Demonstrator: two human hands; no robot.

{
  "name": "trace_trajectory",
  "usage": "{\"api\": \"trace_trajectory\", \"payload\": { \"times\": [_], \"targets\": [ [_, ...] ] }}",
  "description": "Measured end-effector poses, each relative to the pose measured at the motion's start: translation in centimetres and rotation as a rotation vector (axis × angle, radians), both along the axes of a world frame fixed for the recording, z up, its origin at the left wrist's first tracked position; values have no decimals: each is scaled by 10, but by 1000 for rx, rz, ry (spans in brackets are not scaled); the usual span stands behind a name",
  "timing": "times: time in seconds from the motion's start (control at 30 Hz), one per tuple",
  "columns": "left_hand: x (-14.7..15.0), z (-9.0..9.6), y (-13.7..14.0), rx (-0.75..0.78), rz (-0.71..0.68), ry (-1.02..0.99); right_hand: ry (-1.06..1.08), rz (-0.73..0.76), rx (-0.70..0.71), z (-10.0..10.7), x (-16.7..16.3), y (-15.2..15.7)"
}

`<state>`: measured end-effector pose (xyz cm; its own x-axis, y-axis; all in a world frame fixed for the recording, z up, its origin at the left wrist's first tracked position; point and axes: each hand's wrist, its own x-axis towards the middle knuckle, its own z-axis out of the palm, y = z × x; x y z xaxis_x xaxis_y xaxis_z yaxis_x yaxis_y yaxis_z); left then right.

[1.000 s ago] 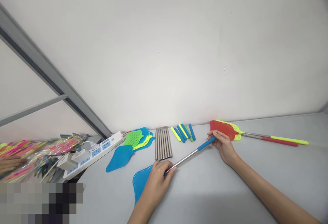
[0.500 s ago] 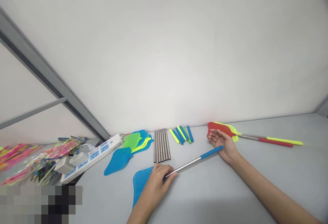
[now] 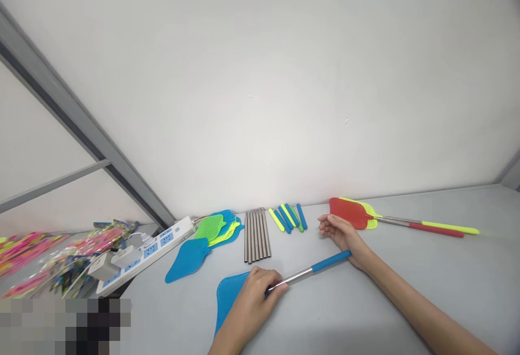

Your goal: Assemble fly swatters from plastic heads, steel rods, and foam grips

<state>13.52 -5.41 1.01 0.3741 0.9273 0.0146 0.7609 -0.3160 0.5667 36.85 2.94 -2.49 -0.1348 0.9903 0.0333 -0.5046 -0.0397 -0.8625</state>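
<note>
My left hand [image 3: 260, 293] is closed round the neck of a blue fly swatter [image 3: 298, 276], where the metal rod meets the head. The swatter's blue mesh head [image 3: 231, 294] shows partly behind that hand, and its blue grip [image 3: 331, 261] points up to the right. My right hand [image 3: 347, 238] is open with loosely curved fingers, its palm heel at the end of the grip. Beyond it lie a red fly swatter [image 3: 349, 213] and a yellow-green fly swatter [image 3: 450, 227], heads overlapping.
Along the wall stand out several metal rods [image 3: 257, 236] and several coloured grips [image 3: 288, 217]. Loose swatter heads [image 3: 189, 260] in blue, green and yellow lie left of them. A power strip [image 3: 166, 241] with plugs and bagged colourful items [image 3: 93, 247] occupy the far left.
My right hand has shifted slightly left and down relative to the red swatter. The held blue swatter has dropped a little lower, and my left hand has moved slightly right and down.
</note>
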Motion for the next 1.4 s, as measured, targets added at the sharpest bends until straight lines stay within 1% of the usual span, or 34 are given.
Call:
{"api": "trace_trajectory", "payload": {
  "times": [0.17,0.3,0.47,0.53,0.77,0.9,1.03,1.27,1.4],
  "targets": [
    [0,-1,0,9,-7,7,47,103,-28,5,-9,-6],
    [0,1,0,12,-4,27,84,131,-51,5,-9,-7],
    [4,9,-5,-42,-88,83,107,149,-63,5,-10,-6],
    [5,9,-6,-44,-87,75,106,170,-69,6,-12,-7],
    [-1,0,-5,-40,-18,50,140,242,-84,6,-20,-14],
    [-1,0,-4,-43,-4,50,158,277,-101,7,-22,-17],
    [3,1,-6,-42,-19,59,161,283,-103,7,-26,-18],
    [9,-4,-9,-28,-22,161,143,311,-100,6,-31,-21],
    [11,-5,-10,-17,-55,199,127,309,-91,10,-30,-22]
  ]
}}
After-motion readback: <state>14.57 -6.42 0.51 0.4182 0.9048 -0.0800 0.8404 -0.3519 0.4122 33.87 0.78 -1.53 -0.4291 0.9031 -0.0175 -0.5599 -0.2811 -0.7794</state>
